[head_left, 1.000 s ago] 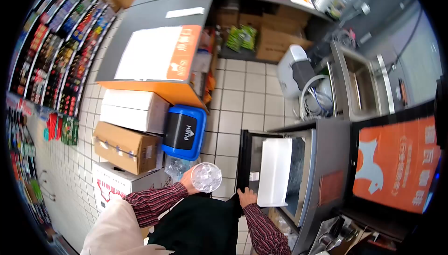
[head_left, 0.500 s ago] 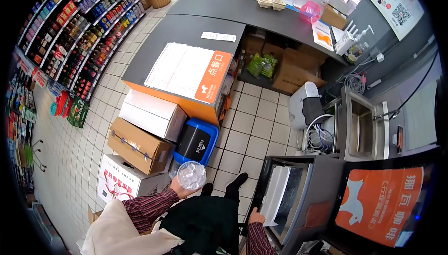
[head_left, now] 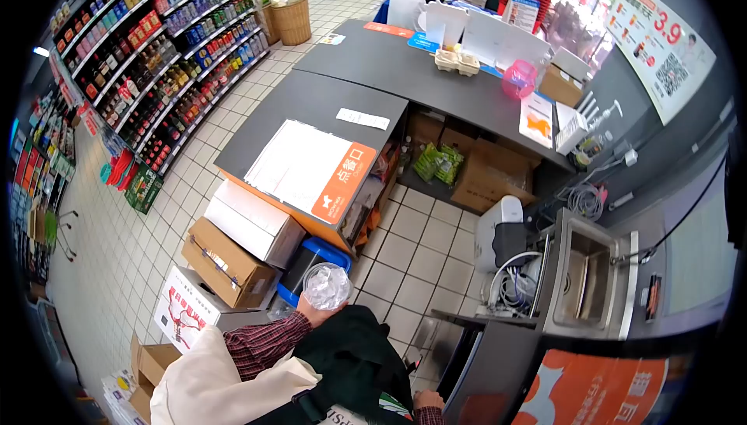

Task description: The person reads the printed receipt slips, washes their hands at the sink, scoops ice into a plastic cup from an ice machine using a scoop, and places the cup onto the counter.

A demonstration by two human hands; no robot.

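Observation:
My left hand (head_left: pixel 315 314) is wrapped round a clear plastic cup (head_left: pixel 327 286) filled with what looks like ice. It holds the cup in front of my body, over the blue-rimmed bin (head_left: pixel 336 255) as seen from above. My right hand (head_left: pixel 428 400) is low in the view, beside the front of a dark grey appliance cabinet (head_left: pixel 498 355). Its fingers are mostly hidden, and I cannot tell whether it grips the edge. Dark green apron cloth (head_left: pixel 350 355) lies between my two arms.
A grey counter (head_left: pixel 334 83) carries a menu sheet (head_left: pixel 311 168). Stacked cartons (head_left: pixel 229 262) stand at the left. To the right are a steel sink (head_left: pixel 587 277) and a white appliance (head_left: pixel 498 230) with coiled hoses. Another person (head_left: pixel 408 5) sits beyond the counter.
My view has tilted up and shifted. The cabinet's open top with the white flap no longer shows. My right hand is lower in view; my left hand still holds the cup.

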